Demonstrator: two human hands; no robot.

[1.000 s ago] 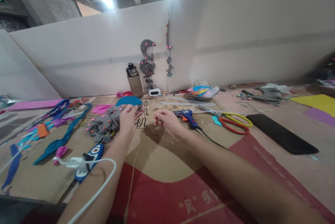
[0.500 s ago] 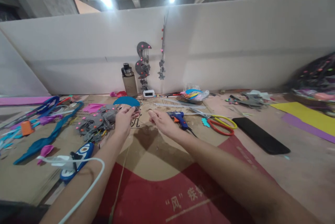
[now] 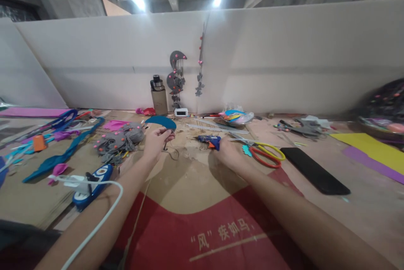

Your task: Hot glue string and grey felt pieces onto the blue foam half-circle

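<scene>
My left hand (image 3: 155,143) is closed on the lower edge of a blue crescent-shaped foam piece (image 3: 161,121), holding it up over the cardboard. A thin string (image 3: 172,152) hangs from it in a loop. My right hand (image 3: 227,152) has closed around the grip of the blue glue gun (image 3: 207,140), which lies on the cardboard with its nozzle pointing left. A pile of grey felt shapes with pink beads (image 3: 121,142) lies just left of my left hand.
Red-and-yellow scissors (image 3: 265,152) and a black phone (image 3: 314,170) lie right of the glue gun. A water bottle (image 3: 159,100), a small clock (image 3: 181,112) and hanging grey moon mobiles (image 3: 176,77) stand by the white partition. Blue and pink foam scraps (image 3: 57,148) crowd the left side.
My right hand left the string near the left hand and moved right onto the glue gun. The left hand kept hold of the blue crescent.
</scene>
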